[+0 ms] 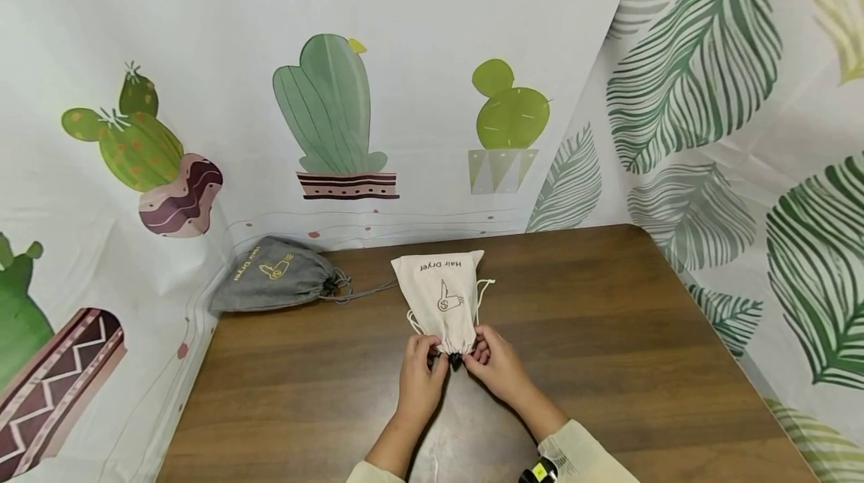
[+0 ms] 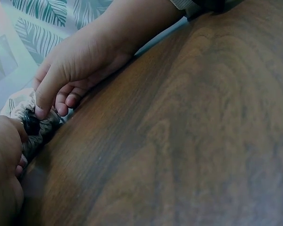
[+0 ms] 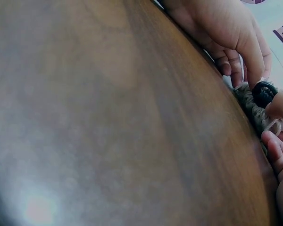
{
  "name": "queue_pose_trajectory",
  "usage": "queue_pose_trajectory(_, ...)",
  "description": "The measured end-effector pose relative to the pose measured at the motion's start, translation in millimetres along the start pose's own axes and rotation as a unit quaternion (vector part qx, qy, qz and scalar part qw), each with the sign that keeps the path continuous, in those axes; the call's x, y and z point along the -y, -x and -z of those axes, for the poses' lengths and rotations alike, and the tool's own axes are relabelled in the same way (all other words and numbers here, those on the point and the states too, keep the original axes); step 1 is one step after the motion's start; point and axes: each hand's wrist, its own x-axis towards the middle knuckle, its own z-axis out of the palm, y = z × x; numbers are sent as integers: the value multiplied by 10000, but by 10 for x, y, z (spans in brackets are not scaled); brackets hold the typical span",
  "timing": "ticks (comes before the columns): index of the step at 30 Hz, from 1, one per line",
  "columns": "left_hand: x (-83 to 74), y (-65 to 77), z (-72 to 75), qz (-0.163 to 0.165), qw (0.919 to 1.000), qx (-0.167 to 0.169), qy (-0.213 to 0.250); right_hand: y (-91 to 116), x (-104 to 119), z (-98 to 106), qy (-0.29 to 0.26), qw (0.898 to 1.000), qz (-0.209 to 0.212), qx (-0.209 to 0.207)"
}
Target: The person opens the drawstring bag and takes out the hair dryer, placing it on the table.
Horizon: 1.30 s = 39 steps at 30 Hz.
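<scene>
Fingers (image 1: pixel 439 373) of two hands (image 1: pixel 418 385) (image 1: pixel 501 369) pinch one cream pouch (image 1: pixel 440 288) near one gray pouch (image 1: pixel 275 279).

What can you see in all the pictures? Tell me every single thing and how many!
cream bag: one, cream with dark "Hair Dryer" print, on the table, between and beyond the hands
grey bag: one, grey with gold print, table's far left corner
drawstrings: several, cream and grey, on the bags
black piece: one, black, at the cream bag's gathered mouth
table: one, brown, under the bags
cactus backdrop: one, white with four colourful cacti, behind and left
leaf backdrop: one, white with green, grey and yellow leaves, right
sleeves: two, pale, bottom edge
black band: one, black and yellow, right wrist
left grip: one, pinching the cream bag's mouth
right grip: one, pinching there too
</scene>
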Motion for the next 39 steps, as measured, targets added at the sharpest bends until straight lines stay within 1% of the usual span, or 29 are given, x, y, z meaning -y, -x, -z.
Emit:
queue_pose_trajectory(5,22,9,7,161,9997,147,61,5,-5,-6,74,9999,-74,38)
queue_pose_trajectory(9,27,4,9,227,9995,178,136,-5,12,-2,56,10000,-44,31)
queue_pose_trajectory(17,15,-22,14,279,9994,87,162,-23,-15,-7,19,9998,171,-49)
queue_pose_trajectory(20,14,-33,10,262,9995,15,172,-32,-15,-7,-26,9999,162,-49)
queue_pose_trajectory(27,0,-3,18,503,9969,-31,608,2,5,-8,-140,9998,-84,110)
queue_pose_trajectory(30,-1,5,16,461,9970,-72,616,10,17,-5,-153,9997,-131,101)
queue_pose_trajectory(39,10,7,-9,40,9995,-252,209,4,7,0,-130,9999,4,36)
